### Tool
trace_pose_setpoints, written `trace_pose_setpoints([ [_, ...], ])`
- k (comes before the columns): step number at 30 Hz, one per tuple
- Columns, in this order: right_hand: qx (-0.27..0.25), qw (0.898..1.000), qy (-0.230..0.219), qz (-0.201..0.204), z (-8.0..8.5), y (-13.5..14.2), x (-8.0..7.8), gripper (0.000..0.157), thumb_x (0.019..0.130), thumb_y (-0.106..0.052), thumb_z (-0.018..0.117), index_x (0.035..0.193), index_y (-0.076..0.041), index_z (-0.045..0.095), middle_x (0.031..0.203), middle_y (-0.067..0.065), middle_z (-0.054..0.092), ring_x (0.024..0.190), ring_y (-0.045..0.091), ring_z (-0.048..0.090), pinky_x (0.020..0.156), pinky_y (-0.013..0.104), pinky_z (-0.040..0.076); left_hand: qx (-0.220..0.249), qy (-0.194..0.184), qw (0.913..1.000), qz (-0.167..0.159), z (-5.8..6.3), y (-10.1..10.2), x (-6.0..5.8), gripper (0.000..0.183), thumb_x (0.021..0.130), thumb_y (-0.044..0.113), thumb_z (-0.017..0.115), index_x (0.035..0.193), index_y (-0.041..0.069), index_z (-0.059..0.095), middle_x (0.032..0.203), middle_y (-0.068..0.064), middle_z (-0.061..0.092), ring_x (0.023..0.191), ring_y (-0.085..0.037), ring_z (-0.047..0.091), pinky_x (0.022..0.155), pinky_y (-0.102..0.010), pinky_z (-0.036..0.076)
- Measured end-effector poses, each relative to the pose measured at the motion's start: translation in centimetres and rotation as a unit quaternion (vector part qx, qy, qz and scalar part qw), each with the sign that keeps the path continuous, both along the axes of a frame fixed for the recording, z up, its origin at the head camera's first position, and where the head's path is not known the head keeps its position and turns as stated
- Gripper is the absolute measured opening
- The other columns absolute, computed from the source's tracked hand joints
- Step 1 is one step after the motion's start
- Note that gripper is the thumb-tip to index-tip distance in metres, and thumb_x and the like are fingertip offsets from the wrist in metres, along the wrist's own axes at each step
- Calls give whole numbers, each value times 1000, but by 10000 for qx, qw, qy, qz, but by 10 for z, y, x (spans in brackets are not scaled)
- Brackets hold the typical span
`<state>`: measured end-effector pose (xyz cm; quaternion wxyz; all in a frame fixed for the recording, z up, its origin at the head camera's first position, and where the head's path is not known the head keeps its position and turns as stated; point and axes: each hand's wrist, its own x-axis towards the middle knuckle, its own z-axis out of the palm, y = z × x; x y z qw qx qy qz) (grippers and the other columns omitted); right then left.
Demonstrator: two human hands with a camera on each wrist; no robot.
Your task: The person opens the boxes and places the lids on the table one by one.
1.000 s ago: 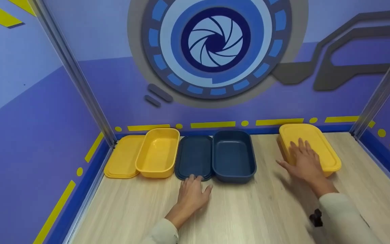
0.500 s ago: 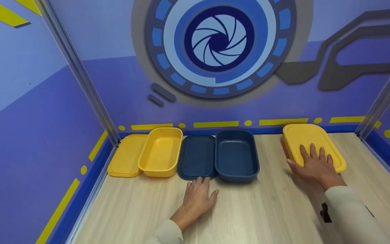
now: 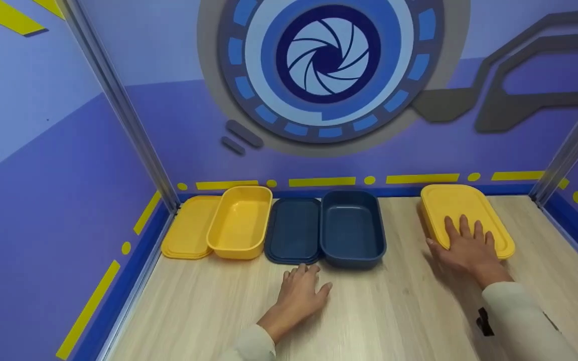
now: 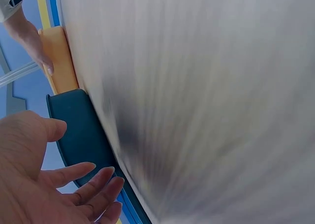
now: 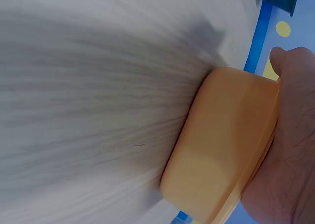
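My right hand [image 3: 469, 250] lies spread on top of the lidded yellow food container [image 3: 462, 210] at the right; the right wrist view shows that container's side wall [image 5: 216, 140] beneath the palm. With relaxed fingers, my left hand [image 3: 299, 296] is over the table just in front of the dark blue lid [image 3: 294, 230]. It holds nothing. To the lid's right stands an open dark blue container [image 3: 353, 228] with nothing in it. Left of the lid is an open yellow container [image 3: 241, 220], and beside that lies a yellow lid [image 3: 188, 228].
The wooden table [image 3: 379, 311] is bounded by a printed back wall [image 3: 168, 130] and side walls. Metal posts [image 3: 128, 110] stand at the rear corners. The containers and lids form a row along the back wall.
My left hand has drawn slightly back from the dark blue lid's front edge. My right hand has shifted toward the front right on the lidded yellow container. The view has turned slightly.
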<state>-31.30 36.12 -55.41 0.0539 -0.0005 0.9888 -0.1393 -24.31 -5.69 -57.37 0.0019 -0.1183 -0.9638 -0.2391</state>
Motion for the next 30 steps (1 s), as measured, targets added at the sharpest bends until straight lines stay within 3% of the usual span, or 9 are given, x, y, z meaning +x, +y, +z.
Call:
trace_pose_setpoints([
  [9,101,9998,164,-57,-3,-27,27,102,104,-68,47,169,2,14,171,43,2,152,74,-1,121,84,-2,218,-292,9992,-159,5,22,5,51,101,48,68,134,8,70,139,-17,69,132,-37,65,114,-59,46],
  [13,115,9995,278,14,-5,-46,42,95,105,-62,51,170,-1,17,172,41,5,153,73,2,122,83,-1,259,-282,9984,-410,5,34,10,53,100,49,69,135,9,70,135,-15,70,127,-35,66,111,-56,48],
  [19,46,9996,224,188,-7,-77,65,86,106,-51,54,170,-4,22,173,39,9,156,70,4,121,85,1,52,-598,9952,-770,4,60,20,57,98,54,71,137,13,70,133,-11,71,125,-31,66,112,-53,50],
  [23,85,9989,388,248,-6,-94,77,83,106,-47,55,168,-1,25,172,41,13,155,71,7,118,88,3,62,-540,9928,-1069,2,83,26,57,98,54,70,138,14,69,131,-5,70,121,-23,65,107,-43,51],
  [26,163,9981,547,250,-6,-102,84,84,105,-48,57,167,0,28,171,41,17,154,72,11,115,90,4,3,-602,9904,-1244,2,101,28,62,98,55,71,146,16,64,144,1,66,129,-19,62,111,-38,50],
  [30,412,9942,955,273,-7,-109,91,81,105,-50,59,165,0,35,168,41,28,151,72,23,113,92,12,129,-1066,9841,-1412,2,122,26,77,98,53,71,161,16,47,167,1,48,152,-23,49,125,-41,42],
])
